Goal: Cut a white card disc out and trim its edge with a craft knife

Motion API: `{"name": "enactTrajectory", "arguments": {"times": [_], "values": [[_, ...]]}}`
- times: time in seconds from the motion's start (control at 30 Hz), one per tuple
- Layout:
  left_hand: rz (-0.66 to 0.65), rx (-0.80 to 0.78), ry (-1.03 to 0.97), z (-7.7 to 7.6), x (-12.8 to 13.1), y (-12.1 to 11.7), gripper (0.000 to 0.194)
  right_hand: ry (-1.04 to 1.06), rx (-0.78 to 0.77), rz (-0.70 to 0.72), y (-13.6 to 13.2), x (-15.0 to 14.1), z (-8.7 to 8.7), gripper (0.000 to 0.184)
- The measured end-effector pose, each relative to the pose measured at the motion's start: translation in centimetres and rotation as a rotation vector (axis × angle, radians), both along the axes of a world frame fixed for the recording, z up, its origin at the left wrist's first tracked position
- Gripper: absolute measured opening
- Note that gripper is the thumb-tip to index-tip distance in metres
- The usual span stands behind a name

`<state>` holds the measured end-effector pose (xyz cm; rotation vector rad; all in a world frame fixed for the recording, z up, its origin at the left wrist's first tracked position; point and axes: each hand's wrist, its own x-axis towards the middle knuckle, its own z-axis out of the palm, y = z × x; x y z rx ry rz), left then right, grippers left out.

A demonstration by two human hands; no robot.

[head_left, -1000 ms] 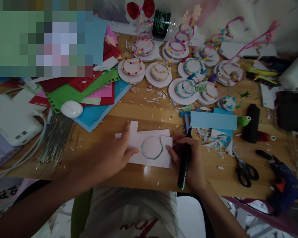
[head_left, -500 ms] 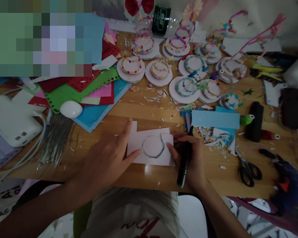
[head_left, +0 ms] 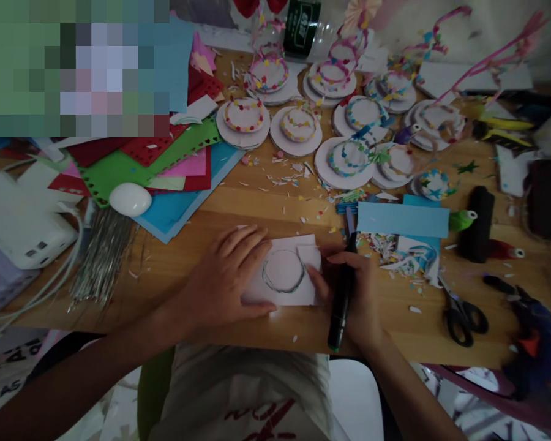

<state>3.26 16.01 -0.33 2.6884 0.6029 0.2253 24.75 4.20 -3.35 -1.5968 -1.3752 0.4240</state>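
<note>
A white sheet of card (head_left: 303, 291) lies on the wooden table (head_left: 257, 208) near its front edge, with a round disc (head_left: 283, 269) on top of it, outlined in dark ink. My left hand (head_left: 227, 282) lies flat on the left part of the card, fingers stretched out and pressing it down. My right hand (head_left: 349, 294) rests at the card's right edge, closed around a thick black marker (head_left: 342, 294) that points away from me.
Several decorated round paper pieces (head_left: 298, 125) crowd the back of the table. Coloured paper sheets (head_left: 165, 165) and a white egg-shaped object (head_left: 130, 199) lie at the left. A light blue strip (head_left: 401, 219), black scissors (head_left: 461, 312) and a glue gun (head_left: 532, 331) sit at the right.
My left hand slid right and turned, now covering the card's left part with its fingers spread flat. The card shifted slightly. The right hand and marker have barely moved.
</note>
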Motion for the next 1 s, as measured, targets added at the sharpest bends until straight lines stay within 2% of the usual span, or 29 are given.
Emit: {"name": "enactTrajectory", "arguments": {"times": [0.23, 0.77, 1.0], "values": [[0.06, 0.041, -0.011, -0.1, 0.3, -0.6, 0.083, -0.009, -0.059, 0.046, -0.2, 0.0, -0.2, 0.036], [0.055, 0.022, 0.01, -0.8, 0.2, -0.8, 0.082, -0.09, -0.032, 0.039, 0.0, -0.1, 0.1, 0.034], [0.02, 0.076, -0.043, -1.5, 0.1, -0.8, 0.083, -0.088, -0.035, 0.044, 0.0, -0.1, -0.2, 0.033]]}}
